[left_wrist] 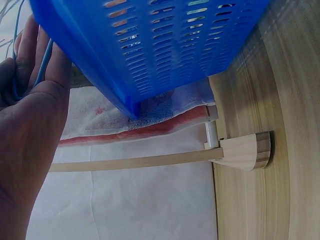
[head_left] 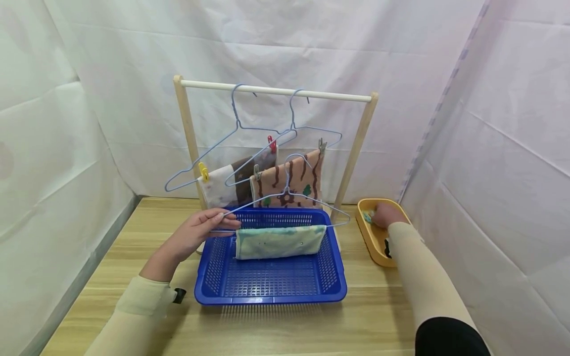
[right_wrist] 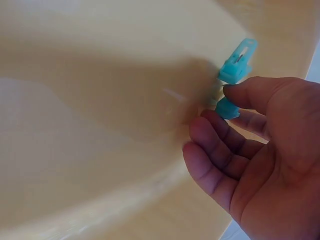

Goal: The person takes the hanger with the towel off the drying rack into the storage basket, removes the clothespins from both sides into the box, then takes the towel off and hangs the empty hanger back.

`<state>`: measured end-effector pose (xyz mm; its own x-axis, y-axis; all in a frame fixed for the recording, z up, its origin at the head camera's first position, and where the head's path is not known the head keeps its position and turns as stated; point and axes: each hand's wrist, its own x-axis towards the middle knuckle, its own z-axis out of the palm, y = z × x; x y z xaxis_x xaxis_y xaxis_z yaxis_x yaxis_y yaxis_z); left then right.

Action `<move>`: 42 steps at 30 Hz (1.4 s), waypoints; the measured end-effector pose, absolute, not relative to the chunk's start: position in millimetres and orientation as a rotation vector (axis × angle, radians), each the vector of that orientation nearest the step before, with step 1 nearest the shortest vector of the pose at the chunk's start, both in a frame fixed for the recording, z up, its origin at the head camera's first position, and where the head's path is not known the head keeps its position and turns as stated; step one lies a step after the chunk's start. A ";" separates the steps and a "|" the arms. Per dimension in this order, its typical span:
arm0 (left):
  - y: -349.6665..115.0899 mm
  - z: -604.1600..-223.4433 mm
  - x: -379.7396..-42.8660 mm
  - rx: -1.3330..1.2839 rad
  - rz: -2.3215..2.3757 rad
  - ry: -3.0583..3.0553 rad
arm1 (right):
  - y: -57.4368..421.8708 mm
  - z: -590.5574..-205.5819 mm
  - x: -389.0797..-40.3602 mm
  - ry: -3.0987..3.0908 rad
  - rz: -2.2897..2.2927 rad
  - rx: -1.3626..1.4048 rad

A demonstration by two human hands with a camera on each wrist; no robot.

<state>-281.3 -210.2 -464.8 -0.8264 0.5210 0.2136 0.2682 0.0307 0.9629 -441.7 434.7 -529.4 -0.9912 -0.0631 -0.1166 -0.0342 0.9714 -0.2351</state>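
My left hand [head_left: 202, 230] holds the left end of a blue wire hanger [head_left: 271, 195] between thumb and fingers. A green-and-yellow cloth [head_left: 280, 242] is folded over that hanger's lower bar, above the blue basket [head_left: 270, 299]. Over at the right, my right hand [head_left: 386, 216] reaches into the yellow tray [head_left: 366, 237]. In the right wrist view its thumb and fingers pinch a small teal clothespin [right_wrist: 228, 108], partly hidden by them. Another teal clothespin [right_wrist: 236, 67] lies just beyond the thumb.
Behind the basket stands a rack with a white rail [head_left: 276, 91]. Two blue hangers hang there, carrying a white-and-brown cloth [head_left: 220, 185] and a brown patterned cloth [head_left: 294, 175], held by clothespins. White sheets [head_left: 503, 148] enclose the wooden table [head_left: 147, 222].
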 end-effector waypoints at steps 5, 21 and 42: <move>-210.0 -463.3 -280.4 0.811 1.887 2.107 | 436.5 -532.3 -442.0 2.963 -0.374 -0.046; -207.6 -459.6 -279.5 0.804 1.873 2.122 | 420.2 -493.1 -417.5 2.901 -0.467 0.044; -207.4 -459.6 -277.7 0.792 1.877 2.135 | 326.4 -390.5 -334.0 3.143 -0.713 -0.197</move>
